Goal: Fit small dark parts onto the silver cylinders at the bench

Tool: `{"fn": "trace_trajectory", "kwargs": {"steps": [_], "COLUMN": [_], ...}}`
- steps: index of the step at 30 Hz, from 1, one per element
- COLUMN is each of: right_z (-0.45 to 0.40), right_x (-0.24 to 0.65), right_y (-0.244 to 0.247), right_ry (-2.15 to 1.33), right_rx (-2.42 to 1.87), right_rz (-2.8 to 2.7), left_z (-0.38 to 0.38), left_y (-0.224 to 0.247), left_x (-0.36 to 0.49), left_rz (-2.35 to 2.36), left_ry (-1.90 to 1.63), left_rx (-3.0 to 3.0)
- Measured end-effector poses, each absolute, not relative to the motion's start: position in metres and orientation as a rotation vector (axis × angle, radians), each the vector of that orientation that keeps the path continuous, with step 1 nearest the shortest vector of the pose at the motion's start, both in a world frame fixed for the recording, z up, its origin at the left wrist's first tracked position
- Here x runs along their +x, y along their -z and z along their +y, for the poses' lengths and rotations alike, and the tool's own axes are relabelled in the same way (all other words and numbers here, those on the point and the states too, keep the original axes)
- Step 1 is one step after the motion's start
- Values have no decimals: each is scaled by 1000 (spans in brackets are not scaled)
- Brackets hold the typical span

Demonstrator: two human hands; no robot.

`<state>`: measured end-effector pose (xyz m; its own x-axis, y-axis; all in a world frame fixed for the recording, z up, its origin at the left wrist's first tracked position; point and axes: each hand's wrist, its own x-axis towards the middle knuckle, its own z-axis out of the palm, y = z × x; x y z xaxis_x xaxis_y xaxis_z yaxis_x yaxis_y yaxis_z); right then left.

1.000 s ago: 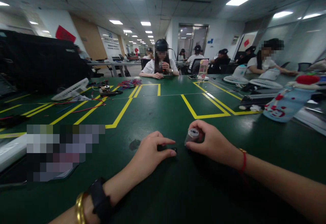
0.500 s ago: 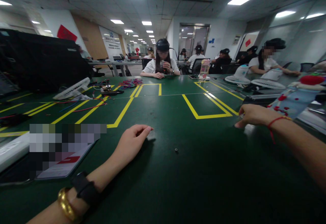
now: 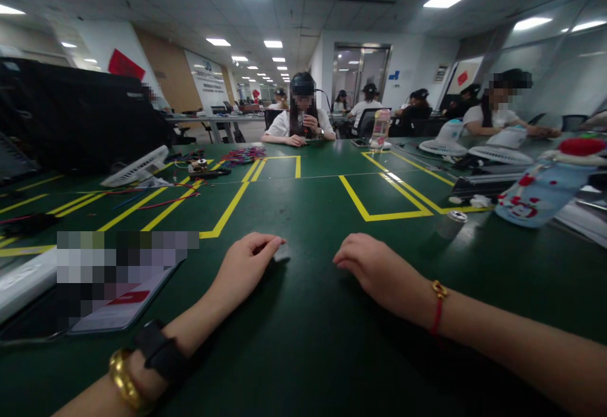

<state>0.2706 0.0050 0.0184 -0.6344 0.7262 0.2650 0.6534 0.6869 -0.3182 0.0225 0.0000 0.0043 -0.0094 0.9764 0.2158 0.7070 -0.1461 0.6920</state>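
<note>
My left hand (image 3: 249, 267) rests on the green table (image 3: 303, 347), thumb and fingers pinched together. A pale, shiny spot shows just beyond its fingertips; I cannot make out whether it holds anything. To the right, my right hand (image 3: 379, 271) is held over the table with its fingers curled together, and what lies in them, if anything, is hidden. Beyond my right wrist, a small silver metal cylinder (image 3: 452, 225) stands on the table, apart from both hands. The small ring-shaped metal piece no longer shows on the tabletop.
A phone (image 3: 128, 306) and a white device (image 3: 23, 278) lie at the left. A blue bottle (image 3: 540, 193) stands at the right. Wires (image 3: 244, 155), fans (image 3: 443, 142) and a clear bottle (image 3: 380, 131) are farther back. A person (image 3: 298, 114) sits opposite.
My right hand has moved left from the metal cylinder, which now shows uncovered, toward where the small metal ring lay. That ring is out of sight. My left hand has hardly moved.
</note>
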Motion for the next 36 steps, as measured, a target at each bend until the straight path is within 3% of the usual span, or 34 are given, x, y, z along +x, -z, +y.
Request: {"fn": "trace_trajectory", "kwargs": {"steps": [5, 9, 13, 36], "right_z": [53, 79, 88, 98], "right_x": [357, 418, 445, 459], "right_y": [-72, -90, -88, -81], "right_ry": [184, 60, -85, -54], "right_rx": [-1694, -2107, -2117, -2230], "right_rz": [-2245, -2125, -2138, -2145], "left_z": [0, 0, 1, -1], "left_y": [-4, -3, -2, -4], "left_x": [23, 23, 22, 24], "left_rz": [1759, 1755, 1766, 1771], "left_ry": [-978, -980, -963, -960], "left_rx": [1884, 1864, 1863, 1894]}}
